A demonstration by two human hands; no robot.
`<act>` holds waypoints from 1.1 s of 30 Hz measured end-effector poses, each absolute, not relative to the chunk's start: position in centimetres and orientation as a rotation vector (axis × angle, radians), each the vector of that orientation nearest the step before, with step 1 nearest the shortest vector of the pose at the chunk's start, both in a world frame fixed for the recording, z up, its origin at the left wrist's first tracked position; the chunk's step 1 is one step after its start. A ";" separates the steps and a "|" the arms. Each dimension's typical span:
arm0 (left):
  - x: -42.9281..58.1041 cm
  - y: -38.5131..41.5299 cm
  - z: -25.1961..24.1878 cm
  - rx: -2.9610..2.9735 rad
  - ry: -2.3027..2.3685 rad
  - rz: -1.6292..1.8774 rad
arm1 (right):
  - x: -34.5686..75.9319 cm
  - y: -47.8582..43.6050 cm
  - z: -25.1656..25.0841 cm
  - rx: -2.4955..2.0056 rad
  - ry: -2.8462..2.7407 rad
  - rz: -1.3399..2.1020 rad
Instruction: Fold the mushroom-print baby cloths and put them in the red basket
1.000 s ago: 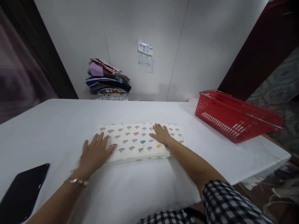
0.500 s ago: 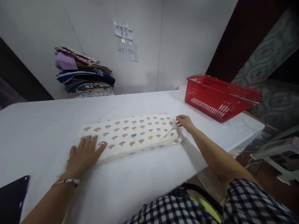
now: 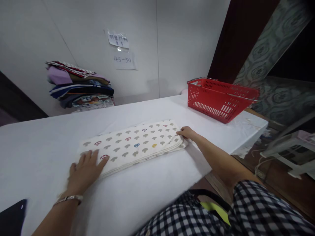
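A white cloth [image 3: 137, 141] printed with grey and coloured mushrooms lies folded into a long layered strip on the white-covered table. My left hand [image 3: 85, 170] rests flat over its left end, fingers spread. At the other end, my right hand [image 3: 186, 132] pinches the cloth's right edge between thumb and fingers. The cloth's left edge is partly hidden under my left hand.
A red plastic basket [image 3: 219, 101] stands at the table's back right. Folded fabrics [image 3: 81, 87] are stacked against the wall at back left. A dark flat object [image 3: 13, 218] lies at the lower left. A white stool [image 3: 292, 150] is off to the right.
My right hand has closed on the cloth's right edge, where its fingers were loosely apart before. My left hand stays flat on the cloth. The whole view has shifted slightly.
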State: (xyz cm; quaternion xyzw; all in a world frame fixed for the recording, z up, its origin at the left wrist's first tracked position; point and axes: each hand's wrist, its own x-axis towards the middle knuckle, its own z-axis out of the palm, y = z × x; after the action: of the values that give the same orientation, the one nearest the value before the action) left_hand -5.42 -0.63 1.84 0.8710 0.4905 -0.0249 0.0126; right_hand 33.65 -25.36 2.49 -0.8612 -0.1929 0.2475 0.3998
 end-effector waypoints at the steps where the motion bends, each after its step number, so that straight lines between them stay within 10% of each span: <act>1: -5.4 -0.7 1.9 2.717 1.529 -0.073 | 33.7 -25.3 2.2 -2.182 -0.491 0.596; 33: -5.8 -0.6 1.3 2.695 1.458 0.123 | 29.9 -31.8 1.9 -2.377 -0.980 0.097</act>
State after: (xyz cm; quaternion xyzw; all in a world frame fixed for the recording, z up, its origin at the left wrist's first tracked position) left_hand -5.77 -0.60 1.28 0.8783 0.4750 0.0402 0.0376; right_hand 29.87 -31.84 1.86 -0.8868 -0.3655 0.0363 0.2805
